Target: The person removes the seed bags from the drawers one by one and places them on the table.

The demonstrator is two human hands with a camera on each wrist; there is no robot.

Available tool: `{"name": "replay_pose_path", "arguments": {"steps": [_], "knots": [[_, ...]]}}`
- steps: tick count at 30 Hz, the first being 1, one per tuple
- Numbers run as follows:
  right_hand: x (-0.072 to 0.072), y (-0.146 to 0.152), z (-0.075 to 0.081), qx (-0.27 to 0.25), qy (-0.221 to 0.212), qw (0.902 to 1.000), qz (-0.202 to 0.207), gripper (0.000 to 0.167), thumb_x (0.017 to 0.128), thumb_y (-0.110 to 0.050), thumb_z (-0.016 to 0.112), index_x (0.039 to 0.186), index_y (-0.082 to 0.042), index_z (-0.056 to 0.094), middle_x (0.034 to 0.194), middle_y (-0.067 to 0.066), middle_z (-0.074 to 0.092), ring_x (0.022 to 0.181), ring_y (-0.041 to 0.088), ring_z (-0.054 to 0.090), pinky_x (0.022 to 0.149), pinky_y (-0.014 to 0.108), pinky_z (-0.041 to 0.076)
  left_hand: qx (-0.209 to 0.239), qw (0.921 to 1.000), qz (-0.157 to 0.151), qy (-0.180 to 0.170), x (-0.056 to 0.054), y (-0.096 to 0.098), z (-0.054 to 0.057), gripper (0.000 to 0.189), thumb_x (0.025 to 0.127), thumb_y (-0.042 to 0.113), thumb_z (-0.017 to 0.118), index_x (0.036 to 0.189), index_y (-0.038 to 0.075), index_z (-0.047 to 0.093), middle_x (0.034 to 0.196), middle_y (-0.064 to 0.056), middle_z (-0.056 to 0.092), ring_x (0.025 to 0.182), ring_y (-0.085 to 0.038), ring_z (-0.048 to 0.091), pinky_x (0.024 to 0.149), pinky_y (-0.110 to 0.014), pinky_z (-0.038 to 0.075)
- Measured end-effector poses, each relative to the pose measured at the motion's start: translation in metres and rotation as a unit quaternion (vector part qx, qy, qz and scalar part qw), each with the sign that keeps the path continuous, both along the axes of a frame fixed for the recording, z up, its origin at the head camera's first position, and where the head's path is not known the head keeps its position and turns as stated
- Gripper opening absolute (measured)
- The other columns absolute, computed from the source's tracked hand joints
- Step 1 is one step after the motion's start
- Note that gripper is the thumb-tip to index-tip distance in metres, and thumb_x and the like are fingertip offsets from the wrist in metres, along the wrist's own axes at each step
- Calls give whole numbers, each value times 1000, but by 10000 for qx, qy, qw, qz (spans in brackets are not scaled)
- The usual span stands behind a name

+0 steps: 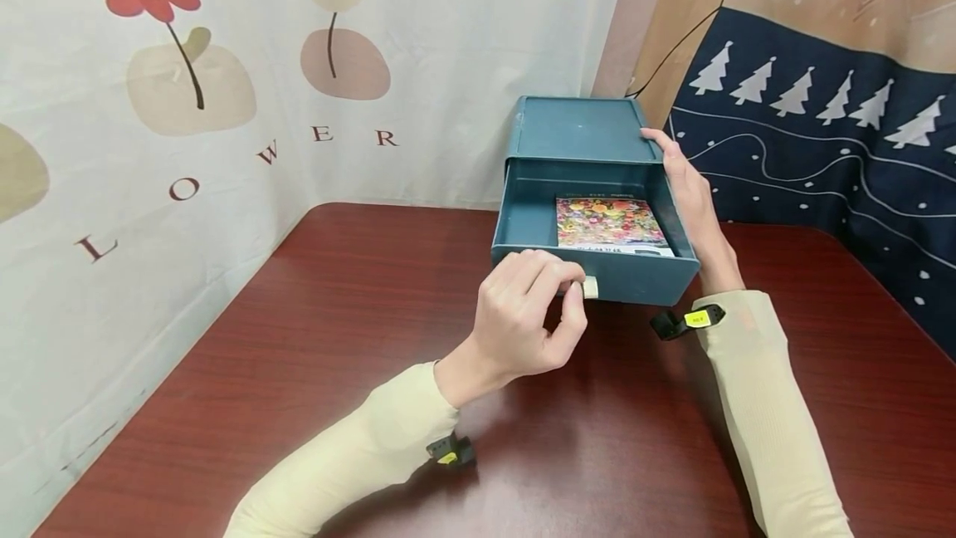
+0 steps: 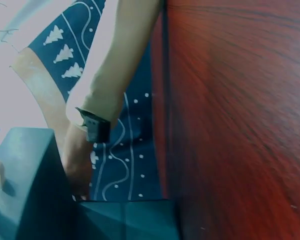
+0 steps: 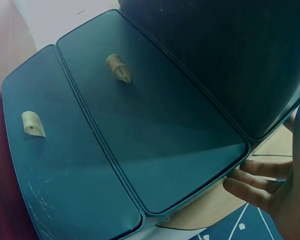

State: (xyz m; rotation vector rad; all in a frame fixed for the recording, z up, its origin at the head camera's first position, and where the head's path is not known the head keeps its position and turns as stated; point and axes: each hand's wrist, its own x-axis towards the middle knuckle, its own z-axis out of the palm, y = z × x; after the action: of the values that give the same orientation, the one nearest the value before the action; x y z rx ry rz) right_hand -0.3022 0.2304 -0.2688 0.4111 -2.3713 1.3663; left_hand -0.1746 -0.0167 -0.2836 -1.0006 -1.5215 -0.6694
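Note:
A teal drawer cabinet [image 1: 586, 127] stands at the table's far side, its top drawer [image 1: 635, 279] pulled out toward me. In that drawer lies a flat booklet-like item [image 1: 612, 222] with a colourful flower print. My left hand [image 1: 526, 314] pinches the pale pull tab [image 1: 591, 287] on the drawer front between thumb and forefinger. With fingers extended, my right hand [image 1: 690, 193] rests along the cabinet's right side. The right wrist view shows those fingers [image 3: 252, 185] against the side edge. In the left wrist view, my left hand is out of sight.
Below the drawn-out drawer are two closed drawers with pale tabs, a middle one [image 3: 155, 130] and a lower one [image 3: 65, 165]. The reddish-brown table [image 1: 358, 297] extends around the cabinet. Printed curtains [image 1: 448, 40] hang behind and beside it.

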Motion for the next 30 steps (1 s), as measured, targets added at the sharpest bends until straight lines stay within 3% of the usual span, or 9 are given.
{"name": "replay_pose_path", "arguments": {"steps": [8,14,21,27,30], "knots": [[-2,1,-2,57,150,9999,1,54,107,-57,23,155,-37,38,161,6,35,140,36,39,115,62,23,175,9994,173,-238,0,0,12,15,87,10,54,90,3,67,89,-8,62,82,-22,60,72,-36,47],[-3,2,-2,87,181,9998,4,55,106,-59,22,154,-38,38,161,6,36,139,36,40,115,61,24,282,9962,184,-798,-3,-1,24,16,88,9,56,98,1,66,99,-12,60,87,-25,58,74,-37,46],[-3,2,-1,128,216,9997,-17,55,106,-59,22,154,-38,38,160,7,37,137,35,41,115,61,24,267,9852,241,-1674,-5,4,32,18,91,9,55,105,1,62,104,-11,58,95,-22,58,82,-29,49],[-3,2,-1,126,149,9998,-51,55,106,-60,23,154,-38,37,160,7,36,139,36,40,115,61,24,339,9747,489,-2154,-5,5,38,19,94,12,55,109,3,63,107,-10,56,94,-20,56,72,-29,49],[-3,2,-1,109,172,9998,-17,55,106,-59,23,155,-38,37,160,7,36,138,36,41,115,61,24,334,9656,583,-2512,-5,5,43,20,96,13,55,111,3,63,108,-9,56,92,-19,55,68,-30,48]]}}
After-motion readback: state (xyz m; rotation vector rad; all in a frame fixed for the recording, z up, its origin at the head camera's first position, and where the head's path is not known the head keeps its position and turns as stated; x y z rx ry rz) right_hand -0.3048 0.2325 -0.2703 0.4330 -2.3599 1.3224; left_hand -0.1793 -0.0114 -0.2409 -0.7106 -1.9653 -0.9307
